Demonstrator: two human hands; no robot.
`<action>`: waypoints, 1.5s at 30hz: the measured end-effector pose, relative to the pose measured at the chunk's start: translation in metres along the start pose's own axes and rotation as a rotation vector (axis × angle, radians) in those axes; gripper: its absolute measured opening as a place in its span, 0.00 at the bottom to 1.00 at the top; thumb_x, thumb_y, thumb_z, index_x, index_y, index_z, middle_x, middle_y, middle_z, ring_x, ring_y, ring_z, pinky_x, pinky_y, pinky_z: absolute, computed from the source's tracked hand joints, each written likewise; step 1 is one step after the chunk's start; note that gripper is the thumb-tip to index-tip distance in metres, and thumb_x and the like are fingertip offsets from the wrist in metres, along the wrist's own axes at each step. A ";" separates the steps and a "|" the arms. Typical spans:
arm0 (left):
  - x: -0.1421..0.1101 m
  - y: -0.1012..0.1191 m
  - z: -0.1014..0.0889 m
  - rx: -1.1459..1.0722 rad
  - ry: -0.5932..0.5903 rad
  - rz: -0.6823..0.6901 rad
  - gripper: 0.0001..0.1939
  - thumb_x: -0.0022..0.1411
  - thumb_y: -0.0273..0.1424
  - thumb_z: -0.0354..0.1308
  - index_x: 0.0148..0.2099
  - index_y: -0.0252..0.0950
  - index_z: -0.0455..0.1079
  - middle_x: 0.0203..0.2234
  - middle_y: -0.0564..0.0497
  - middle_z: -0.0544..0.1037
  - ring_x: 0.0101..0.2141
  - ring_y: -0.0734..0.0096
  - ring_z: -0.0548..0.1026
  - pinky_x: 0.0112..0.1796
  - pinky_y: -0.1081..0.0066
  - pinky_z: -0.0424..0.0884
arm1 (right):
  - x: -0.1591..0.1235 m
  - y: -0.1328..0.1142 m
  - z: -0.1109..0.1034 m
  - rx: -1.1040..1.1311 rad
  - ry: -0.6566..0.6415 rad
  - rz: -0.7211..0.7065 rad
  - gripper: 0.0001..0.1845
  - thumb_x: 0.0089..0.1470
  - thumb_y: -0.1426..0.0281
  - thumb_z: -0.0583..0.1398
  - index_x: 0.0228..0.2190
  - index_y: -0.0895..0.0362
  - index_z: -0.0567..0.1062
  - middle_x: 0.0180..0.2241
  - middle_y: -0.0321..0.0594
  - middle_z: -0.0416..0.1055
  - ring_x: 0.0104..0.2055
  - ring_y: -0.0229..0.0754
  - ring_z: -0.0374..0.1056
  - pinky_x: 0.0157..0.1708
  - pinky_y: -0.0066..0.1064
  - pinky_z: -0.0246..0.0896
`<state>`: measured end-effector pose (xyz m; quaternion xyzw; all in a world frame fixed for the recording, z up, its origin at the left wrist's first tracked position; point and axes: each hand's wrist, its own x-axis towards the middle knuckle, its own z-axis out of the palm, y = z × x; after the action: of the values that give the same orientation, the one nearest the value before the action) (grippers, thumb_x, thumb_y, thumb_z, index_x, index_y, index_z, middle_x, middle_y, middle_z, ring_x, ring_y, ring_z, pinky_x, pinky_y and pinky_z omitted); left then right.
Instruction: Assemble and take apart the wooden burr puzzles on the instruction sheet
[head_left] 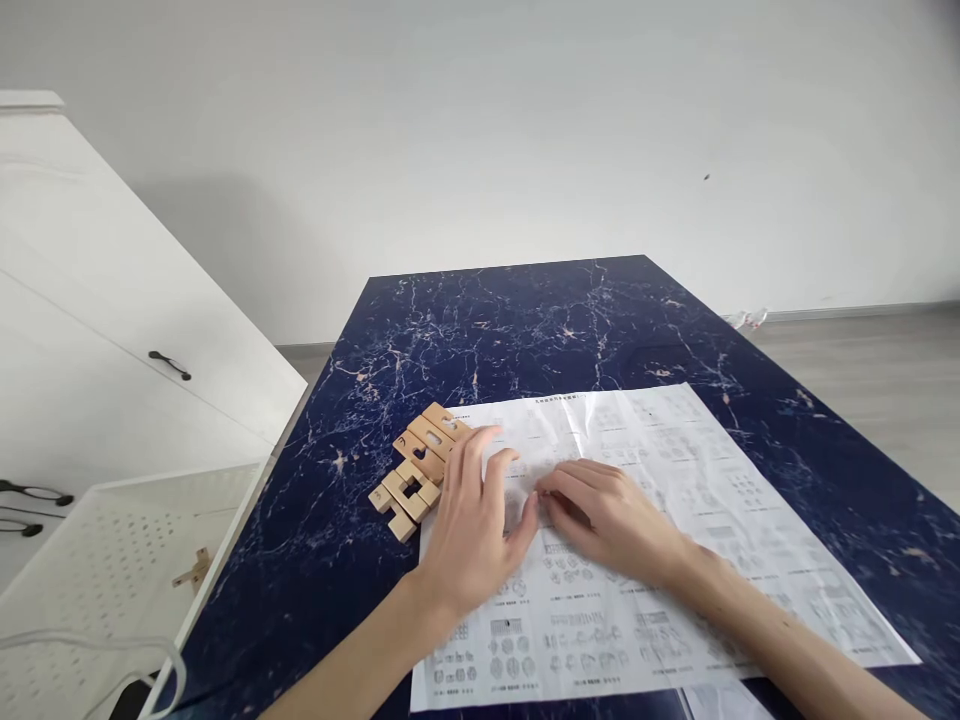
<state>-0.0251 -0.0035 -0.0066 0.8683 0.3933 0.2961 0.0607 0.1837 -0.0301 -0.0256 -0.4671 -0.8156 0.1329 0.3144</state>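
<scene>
Noting the printed sheet (705, 480) lying creased on the bench (510, 330), I am finding wooden pieces (429, 466) grouped along its left edge. The left hand (469, 540) is resting by them, fingers apart; the right hand (611, 510) is lying curled, its hold I cannot tell. I am judging sheet handling in hand, any shift calling for care around the pieces.

My left hand (474, 528): fingers parted, loosely bent; thumb stretched toward my right.
My right hand (619, 512): fingers together, curled, tips right by left thumb; contact unclear.
My left forearm (371, 650): bare, slants in from lower left.
My right forearm (772, 628): bare, from lower right.
</scene>
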 end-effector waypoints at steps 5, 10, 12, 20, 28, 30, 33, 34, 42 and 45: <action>-0.001 -0.006 0.005 0.082 -0.040 -0.051 0.26 0.75 0.40 0.58 0.68 0.37 0.56 0.72 0.32 0.59 0.74 0.35 0.54 0.67 0.30 0.61 | 0.001 -0.001 0.000 0.006 0.007 0.004 0.12 0.68 0.76 0.53 0.39 0.55 0.76 0.32 0.40 0.77 0.33 0.43 0.72 0.33 0.37 0.63; 0.000 -0.009 0.007 0.129 -0.033 -0.056 0.27 0.75 0.44 0.57 0.67 0.36 0.56 0.72 0.31 0.60 0.74 0.37 0.53 0.68 0.32 0.59 | 0.001 -0.002 0.000 0.009 0.019 0.016 0.12 0.68 0.77 0.53 0.39 0.55 0.75 0.32 0.39 0.77 0.32 0.43 0.72 0.34 0.37 0.64; 0.001 -0.011 0.008 0.133 -0.026 -0.072 0.30 0.75 0.46 0.57 0.68 0.35 0.55 0.72 0.30 0.59 0.74 0.35 0.54 0.68 0.32 0.60 | 0.001 -0.002 0.000 0.009 0.013 0.026 0.12 0.67 0.77 0.53 0.39 0.54 0.75 0.32 0.39 0.78 0.33 0.43 0.72 0.34 0.37 0.64; -0.001 -0.020 0.013 0.172 -0.007 -0.102 0.39 0.73 0.53 0.57 0.71 0.32 0.52 0.74 0.25 0.55 0.74 0.29 0.51 0.67 0.30 0.59 | 0.002 -0.003 -0.003 0.034 -0.013 0.061 0.11 0.67 0.76 0.52 0.38 0.53 0.74 0.31 0.39 0.78 0.33 0.44 0.73 0.34 0.38 0.66; -0.007 -0.027 0.022 0.270 -0.107 -0.193 0.51 0.72 0.59 0.51 0.77 0.24 0.44 0.75 0.20 0.49 0.74 0.23 0.47 0.67 0.27 0.56 | 0.002 -0.003 -0.003 0.061 -0.013 0.062 0.11 0.68 0.76 0.53 0.41 0.54 0.75 0.33 0.40 0.79 0.34 0.44 0.75 0.34 0.38 0.67; -0.008 -0.028 0.024 0.287 -0.117 -0.188 0.51 0.72 0.59 0.50 0.78 0.24 0.42 0.75 0.20 0.49 0.74 0.23 0.48 0.67 0.27 0.57 | 0.003 -0.004 -0.003 0.059 -0.008 0.059 0.12 0.68 0.76 0.53 0.41 0.54 0.75 0.33 0.40 0.80 0.34 0.45 0.75 0.34 0.38 0.67; -0.009 -0.030 0.024 0.295 -0.119 -0.161 0.51 0.73 0.58 0.50 0.79 0.24 0.41 0.75 0.21 0.49 0.74 0.24 0.47 0.66 0.28 0.58 | 0.003 -0.003 -0.003 0.059 0.012 0.073 0.12 0.68 0.75 0.53 0.40 0.54 0.75 0.33 0.41 0.80 0.34 0.45 0.75 0.34 0.38 0.67; -0.009 -0.029 0.024 0.291 -0.120 -0.147 0.50 0.73 0.58 0.50 0.79 0.24 0.41 0.75 0.21 0.50 0.74 0.24 0.48 0.66 0.28 0.57 | 0.003 -0.003 -0.002 0.057 0.027 0.090 0.11 0.68 0.75 0.53 0.40 0.53 0.75 0.34 0.41 0.80 0.34 0.45 0.75 0.34 0.38 0.67; -0.007 -0.022 0.016 0.221 -0.206 -0.084 0.47 0.74 0.58 0.50 0.78 0.26 0.48 0.76 0.27 0.50 0.75 0.31 0.47 0.70 0.33 0.55 | 0.004 0.003 -0.002 0.193 0.092 0.306 0.09 0.68 0.68 0.56 0.39 0.52 0.77 0.30 0.38 0.78 0.27 0.42 0.70 0.28 0.35 0.65; -0.007 -0.018 0.014 0.165 -0.230 -0.009 0.47 0.74 0.57 0.51 0.79 0.31 0.45 0.76 0.30 0.51 0.76 0.34 0.48 0.70 0.34 0.56 | 0.006 0.004 -0.005 0.287 0.147 0.377 0.10 0.68 0.66 0.56 0.38 0.52 0.77 0.27 0.37 0.76 0.25 0.41 0.67 0.27 0.34 0.63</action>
<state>-0.0324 0.0052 -0.0275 0.8967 0.4107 0.1612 0.0350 0.1872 -0.0231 -0.0217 -0.5698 -0.6620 0.2694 0.4055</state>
